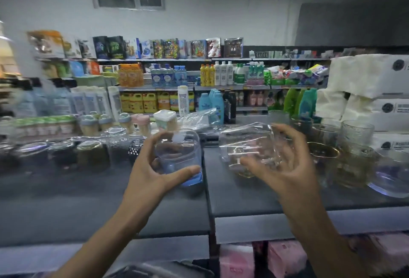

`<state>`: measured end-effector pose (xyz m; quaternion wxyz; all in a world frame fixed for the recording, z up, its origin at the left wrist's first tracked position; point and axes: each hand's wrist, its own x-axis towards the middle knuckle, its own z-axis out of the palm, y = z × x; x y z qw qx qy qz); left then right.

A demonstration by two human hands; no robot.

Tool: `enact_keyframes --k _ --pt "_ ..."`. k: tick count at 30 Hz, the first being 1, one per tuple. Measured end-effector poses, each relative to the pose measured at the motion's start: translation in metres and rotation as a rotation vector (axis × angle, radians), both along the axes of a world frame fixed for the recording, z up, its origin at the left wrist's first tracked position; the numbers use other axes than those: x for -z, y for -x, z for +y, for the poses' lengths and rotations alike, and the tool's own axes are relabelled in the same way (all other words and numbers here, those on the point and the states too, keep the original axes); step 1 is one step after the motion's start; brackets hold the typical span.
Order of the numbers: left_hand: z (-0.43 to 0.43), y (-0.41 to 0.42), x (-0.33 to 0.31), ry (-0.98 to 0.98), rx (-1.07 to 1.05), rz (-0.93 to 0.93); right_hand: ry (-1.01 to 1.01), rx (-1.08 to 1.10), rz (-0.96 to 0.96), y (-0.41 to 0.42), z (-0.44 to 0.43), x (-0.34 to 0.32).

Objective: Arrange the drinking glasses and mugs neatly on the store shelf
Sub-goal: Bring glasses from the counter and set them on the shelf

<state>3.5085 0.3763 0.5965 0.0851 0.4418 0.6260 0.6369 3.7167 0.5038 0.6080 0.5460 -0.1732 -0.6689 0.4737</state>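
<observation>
The dark shelf (254,198) is lying beneath both grips, with glasses (356,133) standing just right of the right grip (287,167). That grip is clamping round a plastic-wrapped glass (243,145), and the left grip (150,171) is clamping round a clear cup (181,151) beside it.

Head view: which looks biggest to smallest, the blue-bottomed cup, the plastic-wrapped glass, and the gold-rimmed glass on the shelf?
1. plastic-wrapped glass, held in the right hand; its loose wrapping pads it out.
2. blue-bottomed cup, held in the left hand; close to the first, so unsure.
3. gold-rimmed glass; it stands farther back.
</observation>
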Motion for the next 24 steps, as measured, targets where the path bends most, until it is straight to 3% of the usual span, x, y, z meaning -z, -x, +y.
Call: enact_keyframes --k 8,17,24 --pt "-0.107 0.034 0.025 0.063 -0.192 -0.090 0.455 -0.456 0.174 0.094 -0.061 0.030" --pt "-0.254 0.123 0.034 0.061 -0.428 -0.115 0.554 -0.733 0.083 0.209 -0.169 0.040" --pt "-0.357 0.236 0.039 0.088 -0.473 -0.117 0.629 -0.804 0.095 0.321 -0.268 0.043"
